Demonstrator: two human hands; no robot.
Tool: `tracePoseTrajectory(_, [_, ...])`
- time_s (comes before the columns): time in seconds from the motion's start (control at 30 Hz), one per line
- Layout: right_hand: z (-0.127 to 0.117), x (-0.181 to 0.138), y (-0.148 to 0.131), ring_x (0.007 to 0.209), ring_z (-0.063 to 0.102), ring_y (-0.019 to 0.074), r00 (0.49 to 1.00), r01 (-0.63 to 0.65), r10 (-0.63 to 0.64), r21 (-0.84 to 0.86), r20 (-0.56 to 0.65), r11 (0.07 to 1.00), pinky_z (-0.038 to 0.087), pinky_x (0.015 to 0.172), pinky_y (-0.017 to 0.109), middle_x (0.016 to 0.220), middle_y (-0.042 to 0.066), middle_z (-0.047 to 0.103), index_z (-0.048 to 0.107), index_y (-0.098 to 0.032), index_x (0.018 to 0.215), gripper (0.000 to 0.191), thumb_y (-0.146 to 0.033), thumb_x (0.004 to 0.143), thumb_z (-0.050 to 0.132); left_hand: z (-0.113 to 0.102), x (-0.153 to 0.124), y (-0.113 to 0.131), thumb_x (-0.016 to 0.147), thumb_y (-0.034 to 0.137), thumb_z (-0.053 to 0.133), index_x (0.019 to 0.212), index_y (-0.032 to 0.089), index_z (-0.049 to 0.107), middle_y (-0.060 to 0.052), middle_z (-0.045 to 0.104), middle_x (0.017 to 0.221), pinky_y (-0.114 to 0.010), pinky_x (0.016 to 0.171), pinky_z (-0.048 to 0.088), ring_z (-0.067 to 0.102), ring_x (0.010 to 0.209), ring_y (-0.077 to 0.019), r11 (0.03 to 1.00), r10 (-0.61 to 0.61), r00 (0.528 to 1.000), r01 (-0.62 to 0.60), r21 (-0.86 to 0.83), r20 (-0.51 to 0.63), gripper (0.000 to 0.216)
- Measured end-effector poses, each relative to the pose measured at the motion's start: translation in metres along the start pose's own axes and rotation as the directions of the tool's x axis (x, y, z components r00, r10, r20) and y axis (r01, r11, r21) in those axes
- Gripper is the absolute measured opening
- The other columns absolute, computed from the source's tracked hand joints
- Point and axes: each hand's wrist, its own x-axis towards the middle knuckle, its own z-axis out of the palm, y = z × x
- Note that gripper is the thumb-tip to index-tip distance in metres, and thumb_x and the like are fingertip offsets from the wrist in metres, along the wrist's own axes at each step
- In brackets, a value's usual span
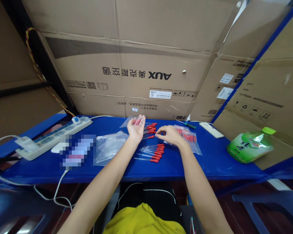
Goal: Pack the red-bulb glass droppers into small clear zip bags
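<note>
My left hand (pixel 136 128) is raised palm up over the blue table (pixel 205 162), holding a small clear bag with red-bulbed droppers (pixel 136 121) at its fingers. My right hand (pixel 169 134) hovers palm down with fingers curled, its fingertips near a loose row of glass droppers with red bulbs (pixel 154 152). Whether it pinches one is hard to see. More droppers (pixel 150 129) lie between the hands. Filled clear bags of droppers (pixel 190 139) lie just right of my right hand.
An empty stack of clear bags (pixel 109 147) lies left of my left arm. A power strip (pixel 54 136) with cables sits far left, a green bottle (pixel 251 145) on its side far right, a screwdriver (pixel 188 124) and a white remote (pixel 212 130) at the back. Cardboard boxes (pixel 127 74) wall the rear.
</note>
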Motion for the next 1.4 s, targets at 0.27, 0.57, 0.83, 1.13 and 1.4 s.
tracePoseTrajectory(0.27, [-0.010,-0.013,0.026,0.084,0.071,0.0229,0.979,-0.057,0.015,0.197,0.205,0.979,0.055,0.085,0.035,0.082,0.004,0.078,0.083,-0.024,0.076,0.010,-0.032,0.071,0.085,0.014,0.000,0.028,0.102,0.023,0.039,0.124,0.007,0.059,-0.021,0.073,0.114,-0.034,0.086,0.067,0.073,0.115,-0.0259,0.992,0.038,0.992,-0.022,-0.127,0.122,0.034])
tracePoseTrajectory(0.57, [-0.014,-0.013,0.011,0.072,0.069,0.0186,0.972,-0.150,0.098,0.242,0.213,0.959,0.054,0.073,0.031,0.074,0.001,0.075,0.075,-0.020,0.076,0.006,-0.025,0.075,0.072,0.014,0.002,0.032,0.100,0.021,0.042,0.129,0.008,0.059,-0.021,0.073,0.118,-0.038,0.087,0.068,0.072,0.118,-0.0282,0.992,0.044,0.988,-0.025,-0.126,0.148,0.037])
tracePoseTrajectory(0.83, [-0.017,-0.010,-0.024,0.079,0.069,0.0185,0.917,0.111,0.034,0.335,-0.398,0.936,0.054,0.077,0.032,0.088,0.004,0.075,0.069,-0.021,0.090,0.017,-0.038,0.086,0.070,0.008,-0.002,0.011,0.100,0.023,0.047,0.106,0.012,0.060,-0.019,0.073,0.118,-0.039,0.091,0.066,0.069,0.125,-0.0314,0.999,-0.039,0.994,0.034,0.041,0.105,0.017])
tracePoseTrajectory(1.13, [0.007,-0.001,-0.040,0.085,0.073,0.0212,0.901,0.157,0.009,0.347,-0.433,0.925,0.054,0.071,0.030,0.096,0.007,0.078,0.070,-0.021,0.097,0.025,-0.044,0.088,0.075,0.001,-0.013,-0.012,0.099,0.026,0.053,0.103,0.015,0.060,-0.017,0.074,0.117,-0.041,0.093,0.063,0.072,0.120,-0.0303,0.986,-0.096,0.986,0.075,0.148,0.138,0.014])
tracePoseTrajectory(1.4, [0.034,0.008,-0.046,0.081,0.073,0.0206,0.864,0.180,-0.008,0.294,-0.504,0.939,0.055,0.081,0.033,0.091,0.003,0.080,0.075,-0.023,0.091,0.013,-0.034,0.087,0.077,-0.007,-0.020,-0.028,0.099,0.030,0.053,0.103,0.016,0.065,-0.011,0.078,0.113,-0.048,0.111,0.052,0.072,0.118,-0.0279,0.944,-0.171,0.955,0.088,0.319,0.242,0.019])
